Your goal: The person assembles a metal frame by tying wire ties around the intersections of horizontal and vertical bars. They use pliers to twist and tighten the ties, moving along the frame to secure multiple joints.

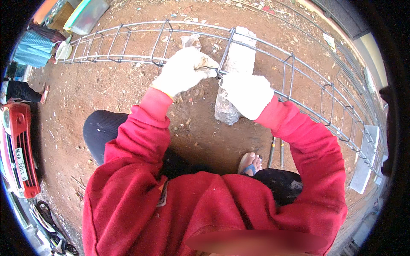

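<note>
A long steel rebar cage (pixel 165 42) stretches across in front of me, its rods joined by square stirrups. Both my hands wear white gloves and meet at a near corner of one stirrup (pixel 226 50). My left hand (pixel 181 71) is closed in a pinch by that joint; what its fingertips grip is too small to make out. Just right of it, my right hand (pixel 247 94) is closed with its fingers bent at the rod, its grip hidden by the glove. Under the cage here lies a rough whitish block (pixel 240 53).
Two dark tool handles with yellow bands (pixel 272 151) lie by my sandalled foot (pixel 250 164). Loose long rods (pixel 337 55) run along the right. A pale slab (pixel 365 160) sits at the cage's right end. Left are a plastic box (pixel 87 16), a person's leg (pixel 25 91) and a red car (pixel 21 149).
</note>
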`<state>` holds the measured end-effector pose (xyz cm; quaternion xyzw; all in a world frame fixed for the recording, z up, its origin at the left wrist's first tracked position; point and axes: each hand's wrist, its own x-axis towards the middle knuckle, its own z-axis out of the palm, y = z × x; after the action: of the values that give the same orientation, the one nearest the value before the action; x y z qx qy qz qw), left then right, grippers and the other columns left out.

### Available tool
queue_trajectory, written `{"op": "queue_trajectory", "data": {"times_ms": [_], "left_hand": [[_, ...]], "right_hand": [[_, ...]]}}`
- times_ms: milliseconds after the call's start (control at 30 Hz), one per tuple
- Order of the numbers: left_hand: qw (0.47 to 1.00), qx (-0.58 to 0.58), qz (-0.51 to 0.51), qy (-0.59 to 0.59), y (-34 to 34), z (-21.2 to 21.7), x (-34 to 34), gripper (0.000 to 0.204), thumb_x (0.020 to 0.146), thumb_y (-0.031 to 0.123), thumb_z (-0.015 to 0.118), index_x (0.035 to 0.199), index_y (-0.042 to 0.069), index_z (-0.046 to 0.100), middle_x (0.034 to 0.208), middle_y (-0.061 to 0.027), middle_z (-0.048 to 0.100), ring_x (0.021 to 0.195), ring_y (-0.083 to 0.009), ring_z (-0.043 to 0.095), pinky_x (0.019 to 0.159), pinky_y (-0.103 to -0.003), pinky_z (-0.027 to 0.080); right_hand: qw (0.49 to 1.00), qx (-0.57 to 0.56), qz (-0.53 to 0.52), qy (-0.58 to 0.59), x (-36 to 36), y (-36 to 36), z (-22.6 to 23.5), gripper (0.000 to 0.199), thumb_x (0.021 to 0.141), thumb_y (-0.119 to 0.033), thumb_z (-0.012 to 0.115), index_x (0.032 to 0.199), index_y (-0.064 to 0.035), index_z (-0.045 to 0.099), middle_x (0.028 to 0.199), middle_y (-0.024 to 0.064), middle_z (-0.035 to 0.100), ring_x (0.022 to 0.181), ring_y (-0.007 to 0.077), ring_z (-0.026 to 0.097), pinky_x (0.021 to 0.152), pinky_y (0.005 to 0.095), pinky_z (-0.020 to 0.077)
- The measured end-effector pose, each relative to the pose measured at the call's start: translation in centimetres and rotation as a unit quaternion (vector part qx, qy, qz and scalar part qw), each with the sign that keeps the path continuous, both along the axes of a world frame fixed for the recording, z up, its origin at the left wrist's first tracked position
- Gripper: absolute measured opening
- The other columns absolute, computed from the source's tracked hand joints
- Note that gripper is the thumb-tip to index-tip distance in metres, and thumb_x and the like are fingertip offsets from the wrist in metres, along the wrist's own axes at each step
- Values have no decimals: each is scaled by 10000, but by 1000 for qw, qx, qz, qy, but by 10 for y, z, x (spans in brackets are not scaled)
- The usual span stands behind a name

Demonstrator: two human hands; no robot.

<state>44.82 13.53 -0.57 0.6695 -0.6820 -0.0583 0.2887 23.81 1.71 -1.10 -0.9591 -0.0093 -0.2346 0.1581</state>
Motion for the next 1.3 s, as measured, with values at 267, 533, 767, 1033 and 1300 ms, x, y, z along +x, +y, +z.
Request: {"op": "queue_trajectory", "data": {"times_ms": [267, 533, 767, 1033, 1300], "left_hand": [[985, 116, 23, 127, -3, 9, -8, 258, 810, 172, 739, 1054, 96, 709, 971, -88, 715, 877, -203, 671, 776, -314, 527], [994, -62, 62, 63, -3, -1, -26, 217, 734, 244, 763, 876, 91, 705, 756, -104, 677, 735, -284, 656, 677, -376, 504], [984, -162, 54, -48, -7, -22, -35, 202, 741, 116, 734, 903, 67, 623, 774, -114, 614, 719, -325, 602, 653, -418, 463], [978, -196, 67, -39, -8, -17, -39, 167, 694, 133, 720, 824, 61, 641, 696, -119, 611, 681, -337, 611, 631, -443, 464], [985, -170, 12, 13, -8, -22, -27, 197, 766, 154, 752, 910, 74, 644, 802, -120, 637, 744, -338, 605, 678, -428, 461]], "right_hand": [[998, -48, -16, 37, 0, 5, -5, 145, 883, -173, 542, 944, -78, 634, 788, 107, 648, 684, 290, 650, 611, 416, 530], [998, 16, 21, 55, -9, 3, 11, 217, 850, -184, 618, 1021, -64, 676, 863, 108, 691, 732, 271, 670, 661, 378, 550], [967, 220, -33, 126, 15, -60, 26, 222, 856, -251, 610, 993, -114, 717, 884, 77, 715, 818, 260, 669, 702, 379, 519], [914, 184, 145, 331, 63, -100, -11, 223, 873, -272, 595, 973, -130, 735, 866, 83, 712, 794, 252, 655, 712, 378, 497], [991, -4, 39, 129, 56, -74, -1, 214, 841, -314, 600, 866, -128, 702, 844, 84, 671, 800, 306, 636, 712, 411, 503]]}}
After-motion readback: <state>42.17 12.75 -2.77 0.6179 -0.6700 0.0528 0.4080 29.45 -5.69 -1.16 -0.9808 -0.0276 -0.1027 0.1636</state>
